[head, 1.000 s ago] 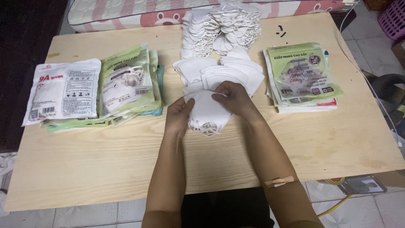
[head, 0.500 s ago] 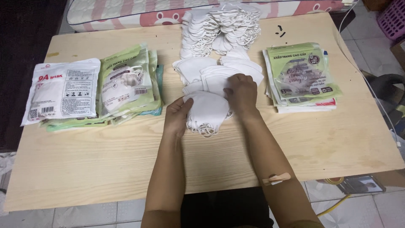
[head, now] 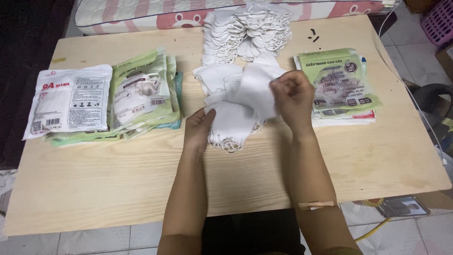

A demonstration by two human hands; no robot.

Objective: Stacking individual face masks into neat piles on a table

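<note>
A small stack of folded white face masks (head: 233, 127) lies near the middle of the wooden table (head: 141, 174), ear loops hanging at its front edge. My left hand (head: 198, 130) rests flat against the stack's left side. My right hand (head: 293, 97) is raised just above and to the right of the stack, fingers pinched on one white mask (head: 255, 92) lifted off the pile behind. More loose white masks (head: 214, 78) lie spread behind the stack.
A big heap of white masks (head: 245, 28) sits at the table's far edge. Filled green and white mask packets (head: 137, 94) are stacked at left beside a white packet (head: 68, 101). Empty green packets (head: 339, 85) lie at right. A striped mattress edge (head: 141, 12) runs behind.
My right hand left the top of the small stack, moved back and right, and lifted one white mask. My left hand stayed at the stack's left side.
</note>
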